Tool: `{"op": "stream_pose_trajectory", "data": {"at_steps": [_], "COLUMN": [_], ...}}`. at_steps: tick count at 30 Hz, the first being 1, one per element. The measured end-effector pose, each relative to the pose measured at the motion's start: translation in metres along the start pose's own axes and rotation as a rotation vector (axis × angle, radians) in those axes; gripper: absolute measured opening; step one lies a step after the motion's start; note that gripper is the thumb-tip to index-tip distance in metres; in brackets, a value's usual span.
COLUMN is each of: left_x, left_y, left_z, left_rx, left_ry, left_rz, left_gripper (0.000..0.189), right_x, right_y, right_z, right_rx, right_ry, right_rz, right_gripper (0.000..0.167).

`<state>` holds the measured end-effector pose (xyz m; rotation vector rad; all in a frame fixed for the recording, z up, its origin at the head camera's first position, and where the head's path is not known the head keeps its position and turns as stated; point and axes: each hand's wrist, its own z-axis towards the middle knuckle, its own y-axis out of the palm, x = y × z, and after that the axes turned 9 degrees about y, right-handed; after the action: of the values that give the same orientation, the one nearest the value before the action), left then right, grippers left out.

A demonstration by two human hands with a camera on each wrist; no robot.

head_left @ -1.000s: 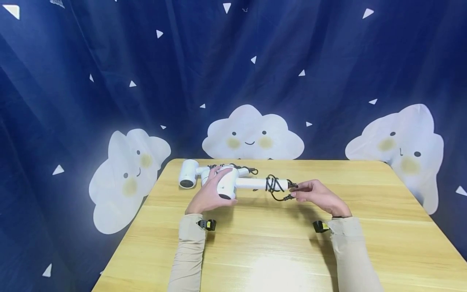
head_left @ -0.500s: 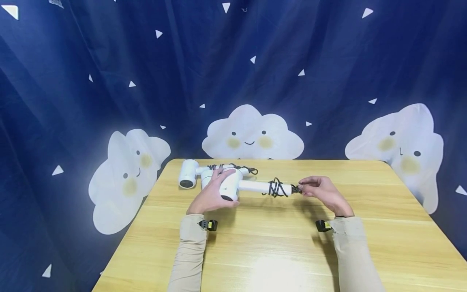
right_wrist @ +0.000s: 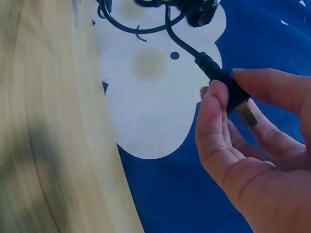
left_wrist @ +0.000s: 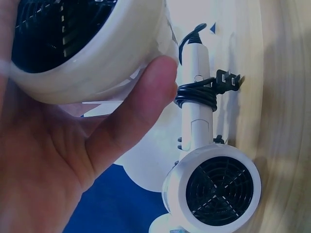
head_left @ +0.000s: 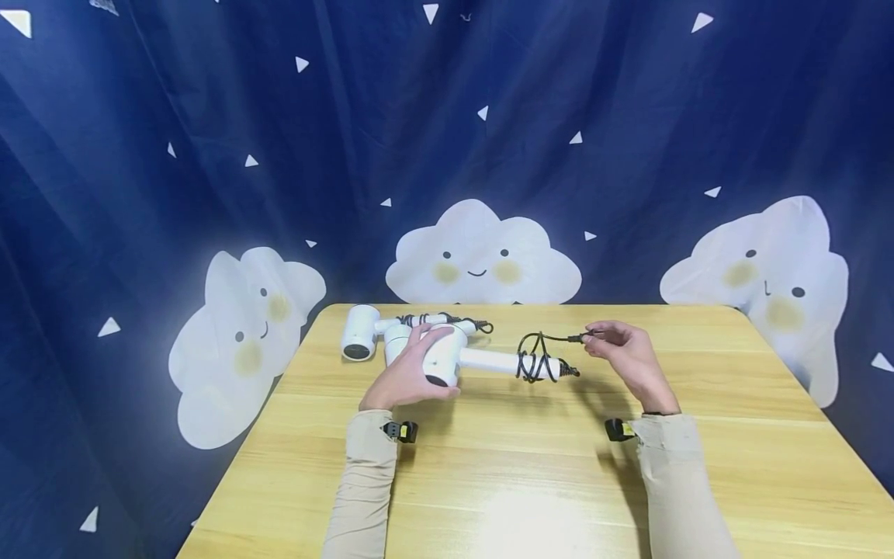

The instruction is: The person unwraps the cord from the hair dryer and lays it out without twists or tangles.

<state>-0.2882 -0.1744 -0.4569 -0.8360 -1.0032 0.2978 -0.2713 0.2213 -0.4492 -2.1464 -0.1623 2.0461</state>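
Note:
My left hand (head_left: 405, 376) grips the round head of a white hair dryer (head_left: 492, 359), thumb on the near side. The dryer's handle points right, raised above the table. A black cord (head_left: 536, 361) is wound loosely round the handle's end. Further right, my right hand (head_left: 628, 361) pinches the cord's plug (right_wrist: 233, 92) between thumb and fingertips; a metal prong shows in the right wrist view. From the plug, a stretch of cord runs left to the coils. In the left wrist view, the held dryer's dark grille (left_wrist: 63, 29) fills the upper left corner.
Two more white hair dryers lie behind the left hand, one (head_left: 361, 332) at the far left and one (head_left: 396, 339) partly hidden. In the left wrist view a wrapped cord and plug (left_wrist: 227, 81) show. The wooden table (head_left: 503, 458) ends at a blue curtain (head_left: 447, 116).
My right hand has gone from the handle's end up and right, drawing the plug and a length of cord away from the coils. The held dryer has shifted slightly right.

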Motion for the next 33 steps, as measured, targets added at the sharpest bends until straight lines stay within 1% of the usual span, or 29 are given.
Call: {"op": "stream_pose_trajectory", "data": {"at_steps": [3, 9, 15, 19, 24, 27, 30, 33], "left_x": [0.0, -0.002, -0.005, -0.006, -0.008, -0.008, -0.008, -0.008], "left_y": [0.0, 0.002, 0.002, 0.003, 0.003, 0.002, 0.001, 0.0], "left_z": [0.0, 0.001, 0.002, 0.002, 0.001, 0.0, 0.0, 0.0], "left_rx": [-0.008, -0.017, -0.027, -0.027, -0.023, -0.019, -0.017, -0.021], "left_ry": [-0.005, -0.014, -0.006, -0.013, -0.02, -0.024, -0.034, -0.042], "left_rz": [0.005, 0.006, 0.023, 0.02, 0.02, 0.013, -0.003, -0.014], "left_gripper": [0.107, 0.106, 0.106, 0.107, 0.106, 0.107, 0.107, 0.107], "right_x": [-0.002, -0.01, -0.02, -0.025, -0.031, -0.035, -0.039, -0.043], "right_y": [0.0, 0.002, 0.007, 0.01, 0.012, 0.012, 0.012, 0.014], "right_z": [0.0, -0.003, -0.005, -0.007, -0.012, -0.015, -0.018, -0.021], "right_rx": [0.034, 0.097, 0.161, 0.2, 0.192, 0.179, 0.146, 0.082], "right_ry": [-0.021, -0.033, -0.056, -0.103, -0.156, -0.181, -0.226, -0.294], "right_rz": [0.013, 0.024, 0.109, 0.135, 0.203, 0.201, 0.184, 0.185], "right_gripper": [0.035, 0.035, 0.032, 0.032, 0.029, 0.026, 0.023, 0.024]}}
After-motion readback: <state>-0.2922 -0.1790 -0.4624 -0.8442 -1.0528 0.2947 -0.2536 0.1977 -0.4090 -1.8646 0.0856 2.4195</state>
